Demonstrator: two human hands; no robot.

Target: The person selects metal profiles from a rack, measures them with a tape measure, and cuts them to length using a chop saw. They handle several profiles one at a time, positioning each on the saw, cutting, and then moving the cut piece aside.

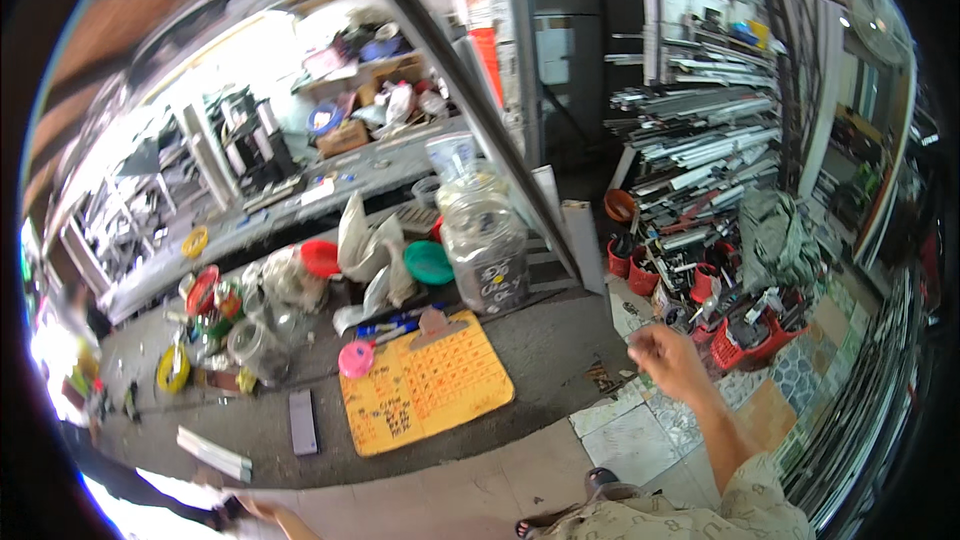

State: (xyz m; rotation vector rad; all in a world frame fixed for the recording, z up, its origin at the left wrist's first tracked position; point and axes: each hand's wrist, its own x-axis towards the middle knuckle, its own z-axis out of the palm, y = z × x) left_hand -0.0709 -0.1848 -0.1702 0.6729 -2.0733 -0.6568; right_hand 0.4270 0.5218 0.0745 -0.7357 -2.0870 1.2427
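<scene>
My right hand (pixel 672 362) is raised at the right of centre, its fingers curled in, with red baskets of offcuts behind it. Whether it holds anything small does not show. At the lower left edge, part of my left hand (pixel 262 512) meets a dark object (pixel 228 512) at the end of a dark sleeve (pixel 135 485). Its fingers are too small and covered to read. On the grey bench between my hands lie a yellow clipboard-like board (pixel 430 385) with handwriting, a pink round object (pixel 356 360), a purple-grey flat case (pixel 303 422) and white profile pieces (pixel 215 453).
A clear plastic jar (pixel 485 245), a green bowl (pixel 428 263) and yellow tape rolls (pixel 173 370) stand on the bench. A metal post (pixel 460 90) slants across the middle. Stacked metal profiles (pixel 710 140) and a red basket (pixel 745 340) are at right, long bars (pixel 870 420) beside the tiled floor.
</scene>
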